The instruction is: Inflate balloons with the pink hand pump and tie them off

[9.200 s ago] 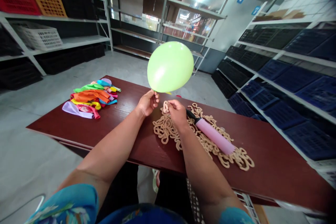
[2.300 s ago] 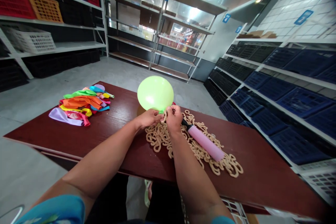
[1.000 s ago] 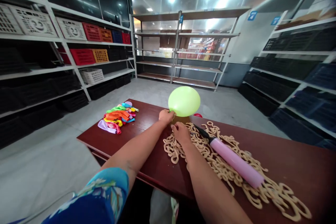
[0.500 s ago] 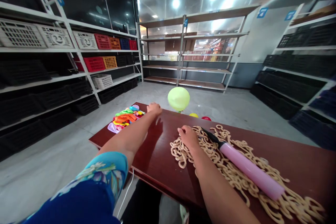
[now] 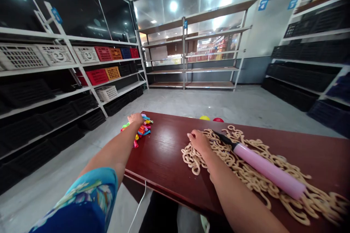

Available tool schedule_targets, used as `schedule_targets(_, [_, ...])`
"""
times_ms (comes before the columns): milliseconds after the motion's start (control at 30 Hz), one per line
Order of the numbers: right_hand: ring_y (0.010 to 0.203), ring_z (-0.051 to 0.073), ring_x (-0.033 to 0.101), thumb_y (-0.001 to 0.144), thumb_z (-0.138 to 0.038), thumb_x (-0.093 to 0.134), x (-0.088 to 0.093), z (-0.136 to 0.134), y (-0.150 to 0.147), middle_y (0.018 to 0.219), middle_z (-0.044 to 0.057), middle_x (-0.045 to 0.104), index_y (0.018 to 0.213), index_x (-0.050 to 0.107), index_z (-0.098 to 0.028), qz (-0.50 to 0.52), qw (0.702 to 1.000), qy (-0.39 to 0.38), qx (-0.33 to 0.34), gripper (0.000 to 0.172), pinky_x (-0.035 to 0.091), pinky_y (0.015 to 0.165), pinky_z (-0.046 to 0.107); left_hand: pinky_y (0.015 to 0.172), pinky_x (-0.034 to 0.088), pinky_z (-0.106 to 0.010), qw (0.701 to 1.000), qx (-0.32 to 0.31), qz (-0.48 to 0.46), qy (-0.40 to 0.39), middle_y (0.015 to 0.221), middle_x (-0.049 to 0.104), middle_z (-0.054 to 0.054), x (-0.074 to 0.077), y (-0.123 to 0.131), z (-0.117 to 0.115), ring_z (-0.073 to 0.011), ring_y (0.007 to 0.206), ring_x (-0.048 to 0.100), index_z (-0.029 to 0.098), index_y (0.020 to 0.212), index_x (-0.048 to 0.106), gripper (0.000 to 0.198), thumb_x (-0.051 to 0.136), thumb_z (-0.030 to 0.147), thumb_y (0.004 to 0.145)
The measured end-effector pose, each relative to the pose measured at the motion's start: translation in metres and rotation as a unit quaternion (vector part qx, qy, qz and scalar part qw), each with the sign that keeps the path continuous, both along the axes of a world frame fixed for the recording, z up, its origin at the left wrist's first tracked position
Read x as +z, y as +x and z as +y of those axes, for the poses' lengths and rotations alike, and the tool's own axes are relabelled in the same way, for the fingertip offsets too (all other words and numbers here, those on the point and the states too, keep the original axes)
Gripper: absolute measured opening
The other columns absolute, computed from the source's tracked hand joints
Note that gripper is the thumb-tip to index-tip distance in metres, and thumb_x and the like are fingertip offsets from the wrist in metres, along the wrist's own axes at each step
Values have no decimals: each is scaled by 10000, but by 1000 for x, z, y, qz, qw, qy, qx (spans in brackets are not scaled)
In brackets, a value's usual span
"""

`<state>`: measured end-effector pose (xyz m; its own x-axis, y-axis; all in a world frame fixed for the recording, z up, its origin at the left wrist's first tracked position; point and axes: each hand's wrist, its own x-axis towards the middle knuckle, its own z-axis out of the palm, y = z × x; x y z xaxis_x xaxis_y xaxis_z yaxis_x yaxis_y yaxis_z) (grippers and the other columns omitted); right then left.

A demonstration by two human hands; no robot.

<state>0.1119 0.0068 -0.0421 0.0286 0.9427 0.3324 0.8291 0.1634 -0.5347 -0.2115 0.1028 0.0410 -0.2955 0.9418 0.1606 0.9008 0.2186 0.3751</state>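
Head view: left of centre, the left hand (image 5: 135,118) partly covers limp balloons (image 5: 143,130), its grip hidden, seemingly selecting; separating one calls for pinching. Right of centre, the right hand (image 5: 199,141), curled, grip unclear, overlies tan cords (image 5: 191,158).

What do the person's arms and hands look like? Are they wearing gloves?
No gloves! The left hand and right hand are both bare, and no watch shows on either wrist. On the left arm is a short sleeve, deep blue and turquoise, with a flowery white, green and purple print. The right arm's sleeve is out of view.
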Motion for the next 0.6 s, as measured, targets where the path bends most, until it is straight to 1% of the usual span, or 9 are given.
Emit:
schedule_targets(67, [690,134,492,816,-319,492,2,-1,0,739,21,567,678,559,-189,18,1000,6,-1,201,297,636,257,875,302,-473,996,-3,91,-19,890,642,-190,8,9,-1,-375,1040,508,141,614,618,117,660,250,612])
schedule_targets(133, [687,131,494,814,-316,490,3,-2,0,743,21,564,685,564,-188,44,999,24,-1,197,317,645,256,859,335,-411,985,-47,164,-15,958,652,-142,17,23,-3,-311,1002,546,189,778,674,156,551,264,721])
schedule_targets(233, [728,134,515,807,-311,488,6,-4,-2,795,24,573,751,588,-192,112,991,72,22,166,363,691,261,812,374,-326,971,-180,157,13,955,661,-89,26,55,-14,-250,936,574,230,916,680,250,467,279,794])
schedule_targets(300, [775,140,541,795,-327,503,8,-4,-4,860,29,592,831,598,-200,208,973,79,58,163,399,713,269,789,387,-281,956,-267,117,22,929,662,-67,28,78,-26,-215,899,579,234,943,672,254,467,295,806])
schedule_targets(367, [783,146,574,785,-390,519,12,-5,-6,965,43,606,942,581,-214,351,932,30,89,244,434,654,266,800,391,-262,938,-336,76,35,939,653,-55,27,102,-40,-191,892,570,231,957,662,254,463,303,817])
schedule_targets(467, [734,153,614,782,-528,491,18,-7,-7,1084,77,595,1040,527,-224,543,823,-92,140,400,434,506,243,849,386,-274,911,-406,37,67,947,640,-59,21,131,-59,-182,907,553,218,945,660,250,454,295,828])
schedule_targets(533, [695,152,623,773,-568,487,20,-9,-6,1016,82,623,997,528,-212,601,762,-156,183,423,427,468,231,869,381,-285,897,-432,18,92,930,635,-65,13,145,-66,-183,913,548,215,931,664,244,454,288,831])
schedule_targets(567, [656,144,617,757,-559,518,20,-9,-5,925,71,642,948,533,-203,613,746,-174,194,405,421,454,221,876,379,-288,894,-437,8,103,928,633,-67,8,150,-67,-184,919,545,216,924,666,241,454,283,832])
schedule_targets(600, [603,130,602,733,-533,566,20,-9,-4,819,48,647,893,532,-196,620,738,-182,193,375,406,434,207,882,377,-291,892,-437,-3,114,931,631,-68,2,155,-68,-185,930,540,217,918,667,236,456,274,830])
